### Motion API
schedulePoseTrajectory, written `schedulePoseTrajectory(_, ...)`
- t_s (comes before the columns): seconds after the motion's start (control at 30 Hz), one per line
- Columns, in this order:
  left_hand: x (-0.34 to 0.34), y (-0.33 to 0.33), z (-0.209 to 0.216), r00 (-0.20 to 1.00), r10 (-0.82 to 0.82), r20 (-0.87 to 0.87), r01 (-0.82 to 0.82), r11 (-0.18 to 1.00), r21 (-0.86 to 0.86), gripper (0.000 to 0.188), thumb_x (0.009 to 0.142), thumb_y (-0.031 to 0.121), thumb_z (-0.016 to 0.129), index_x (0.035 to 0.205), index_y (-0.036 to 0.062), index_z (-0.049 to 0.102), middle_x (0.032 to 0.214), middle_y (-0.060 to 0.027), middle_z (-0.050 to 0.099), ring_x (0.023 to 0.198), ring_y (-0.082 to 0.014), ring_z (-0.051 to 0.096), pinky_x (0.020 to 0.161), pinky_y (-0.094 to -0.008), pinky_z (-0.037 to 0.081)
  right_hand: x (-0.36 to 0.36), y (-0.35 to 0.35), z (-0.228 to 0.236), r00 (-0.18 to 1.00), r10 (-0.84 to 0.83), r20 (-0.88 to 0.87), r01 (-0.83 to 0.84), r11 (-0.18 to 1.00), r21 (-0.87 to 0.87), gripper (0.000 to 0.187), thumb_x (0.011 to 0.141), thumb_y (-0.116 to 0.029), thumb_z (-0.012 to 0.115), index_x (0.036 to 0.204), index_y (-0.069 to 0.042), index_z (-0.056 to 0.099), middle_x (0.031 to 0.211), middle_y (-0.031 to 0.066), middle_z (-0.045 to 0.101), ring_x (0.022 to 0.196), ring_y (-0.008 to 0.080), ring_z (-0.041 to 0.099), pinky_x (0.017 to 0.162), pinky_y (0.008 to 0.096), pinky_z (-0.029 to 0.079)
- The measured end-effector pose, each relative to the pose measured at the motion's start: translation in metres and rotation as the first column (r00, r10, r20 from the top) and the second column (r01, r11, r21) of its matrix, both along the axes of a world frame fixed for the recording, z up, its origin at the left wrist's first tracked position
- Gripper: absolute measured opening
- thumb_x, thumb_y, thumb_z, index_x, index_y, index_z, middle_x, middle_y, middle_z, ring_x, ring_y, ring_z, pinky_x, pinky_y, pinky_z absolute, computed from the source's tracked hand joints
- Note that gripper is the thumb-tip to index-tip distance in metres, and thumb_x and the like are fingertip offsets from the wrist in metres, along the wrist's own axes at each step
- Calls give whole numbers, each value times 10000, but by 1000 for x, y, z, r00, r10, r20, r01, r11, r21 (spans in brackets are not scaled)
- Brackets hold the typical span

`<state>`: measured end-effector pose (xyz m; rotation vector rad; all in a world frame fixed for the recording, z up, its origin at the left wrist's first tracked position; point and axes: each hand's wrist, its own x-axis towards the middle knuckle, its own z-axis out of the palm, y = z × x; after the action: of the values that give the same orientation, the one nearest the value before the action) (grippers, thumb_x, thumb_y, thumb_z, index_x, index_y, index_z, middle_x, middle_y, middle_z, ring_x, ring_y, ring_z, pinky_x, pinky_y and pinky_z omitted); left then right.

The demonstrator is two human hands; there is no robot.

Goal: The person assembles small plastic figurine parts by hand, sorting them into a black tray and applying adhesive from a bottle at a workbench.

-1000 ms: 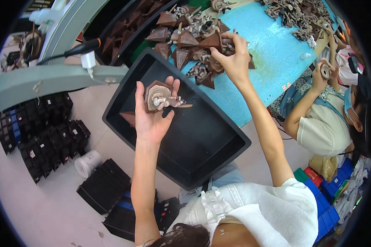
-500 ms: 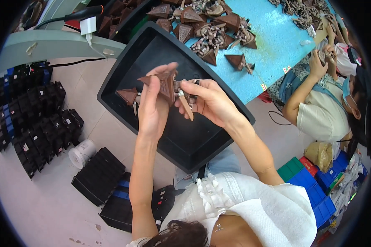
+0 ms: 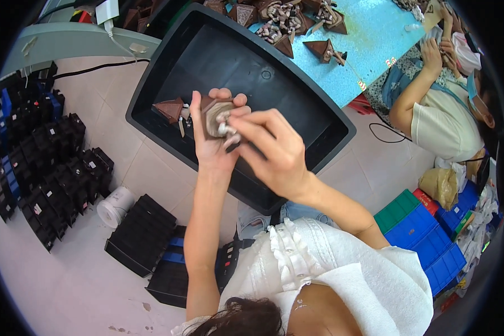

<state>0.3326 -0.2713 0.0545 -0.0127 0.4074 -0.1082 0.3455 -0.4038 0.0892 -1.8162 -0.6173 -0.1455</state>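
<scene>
Over a black plastic tray (image 3: 229, 56), my left hand (image 3: 215, 159) is wrapped round a brown figurine (image 3: 214, 119) with a many-sided, pointed brown part. Its beige and grey middle faces up, with small pale pieces sticking out. My right hand (image 3: 280, 154) pinches those small pieces at the figurine's near right side; its fingertips are partly hidden and slightly blurred. Another brown figurine (image 3: 169, 110), with a pointed top and thin pale parts, lies in the tray left of my left hand.
Beyond the tray is a blue worktable (image 3: 369, 39) with several piled figurines (image 3: 283, 22) and a single one (image 3: 319, 50) apart. A co-worker (image 3: 445, 120) sits at the right. Black bins (image 3: 143, 235), a white bucket (image 3: 115, 206) and blue crates (image 3: 423, 229) stand on the floor.
The figurine has been turned, so its beige middle now faces up instead of its pointed brown side. My right hand has shifted slightly down and now pinches it from above. The view has shifted.
</scene>
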Motion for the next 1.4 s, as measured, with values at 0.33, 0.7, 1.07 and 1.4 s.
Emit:
schedulePoseTrajectory(0.33,-47,18,3,861,-27,-507,507,111,855,430,988,348,498,1254,11,521,1183,-127,597,1045,-201,584,919,-338,451,-42,8,-69,743,72,-665,-47,997,56,353,784,15,664,1124,9,573,905,139,645,787,235,653,711,313,531)
schedulePoseTrajectory(0.7,-22,128,-45,906,-113,-408,58,-922,383,477,720,-72,643,1133,149,558,1274,-133,478,1136,-433,450,943,-475,421,-39,81,-144,475,149,-868,-23,987,157,372,773,-20,717,1127,17,610,749,146,676,648,168,666,621,296,549)
schedulePoseTrajectory(1.07,-26,109,-10,918,-158,-364,-24,-938,347,520,795,-36,618,1289,97,522,1395,-147,428,1260,-385,403,1028,-444,376,102,-80,-69,661,-716,224,727,538,-426,583,723,-230,797,1184,23,544,979,193,601,997,328,592,860,402,470)
schedulePoseTrajectory(1.4,50,-51,13,935,-354,-12,158,386,909,674,939,334,606,1423,3,273,1381,-216,444,1263,-264,457,1040,-410,385,74,-102,2,466,112,-878,211,949,233,342,878,-288,643,864,51,691,698,121,679,477,132,606,444,244,479)
